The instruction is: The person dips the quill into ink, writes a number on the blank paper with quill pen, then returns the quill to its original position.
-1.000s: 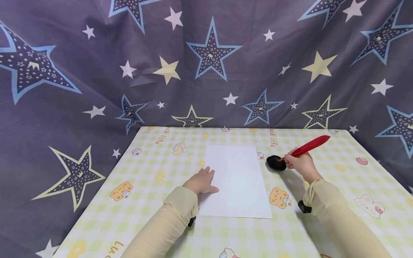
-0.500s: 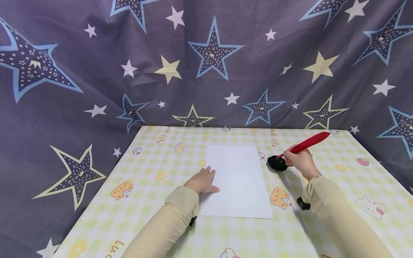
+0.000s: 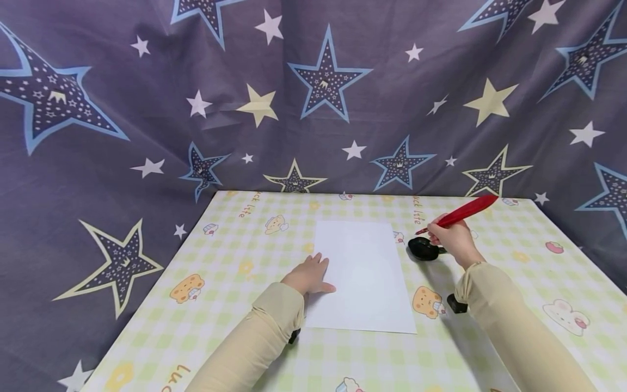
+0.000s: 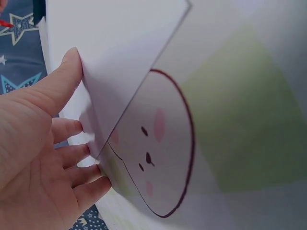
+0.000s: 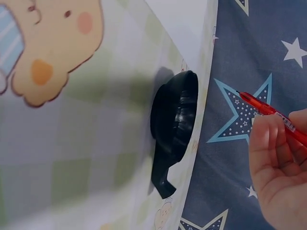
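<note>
A blank white sheet of paper lies on the table. My left hand rests on its left edge with fingers spread; in the left wrist view the thumb lies along the paper's edge. My right hand pinches a red pen whose far end widens like a feather. The pen's thin tip points left, just above a small black dish with a short handle. The right wrist view shows the pen's red barrel between the fingertips, apart from the round black dish.
A green-and-white checked tablecloth with cartoon prints covers the table. Behind it hangs a dark curtain patterned with stars. Black wrist-worn pieces show under both sleeves, the right one close over the cloth.
My right hand has raised the pen out of the black dish, its tip moving up and slightly left. The left hand has stayed on the paper.
</note>
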{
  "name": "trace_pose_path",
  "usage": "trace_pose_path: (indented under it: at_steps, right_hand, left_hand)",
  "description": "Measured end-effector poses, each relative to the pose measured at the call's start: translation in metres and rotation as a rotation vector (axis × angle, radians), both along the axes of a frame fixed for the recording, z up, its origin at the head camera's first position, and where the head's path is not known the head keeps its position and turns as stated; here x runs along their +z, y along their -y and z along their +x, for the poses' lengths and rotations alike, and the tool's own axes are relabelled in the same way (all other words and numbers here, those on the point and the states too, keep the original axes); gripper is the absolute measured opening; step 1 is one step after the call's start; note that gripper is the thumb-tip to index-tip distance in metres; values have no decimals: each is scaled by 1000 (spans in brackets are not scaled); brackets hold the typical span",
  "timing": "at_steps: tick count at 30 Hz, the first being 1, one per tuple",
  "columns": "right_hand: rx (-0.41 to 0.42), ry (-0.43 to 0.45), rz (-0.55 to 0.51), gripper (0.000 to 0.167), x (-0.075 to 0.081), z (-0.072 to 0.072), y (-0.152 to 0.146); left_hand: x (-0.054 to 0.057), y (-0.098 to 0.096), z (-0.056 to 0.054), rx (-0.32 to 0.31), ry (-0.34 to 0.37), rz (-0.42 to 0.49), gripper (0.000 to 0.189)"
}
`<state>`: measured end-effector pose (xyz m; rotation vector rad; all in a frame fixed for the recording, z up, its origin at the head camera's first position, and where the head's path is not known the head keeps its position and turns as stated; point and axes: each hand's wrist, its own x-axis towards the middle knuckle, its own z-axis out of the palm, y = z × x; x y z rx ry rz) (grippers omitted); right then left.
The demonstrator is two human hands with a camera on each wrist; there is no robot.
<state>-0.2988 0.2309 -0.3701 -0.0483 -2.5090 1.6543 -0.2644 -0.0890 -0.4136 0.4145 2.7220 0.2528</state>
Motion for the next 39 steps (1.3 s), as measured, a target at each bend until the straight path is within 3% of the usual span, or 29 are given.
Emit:
trace_pose_path:
  at_steps: [23, 39]
  right_hand:
    - [18, 20, 1, 19, 11, -13, 28]
    - [50, 12, -17, 20, 10, -19, 41]
  left_hand:
    - [-1, 1, 0, -15, -16, -17, 78]
    - [3, 0, 3, -12, -27, -17, 76]
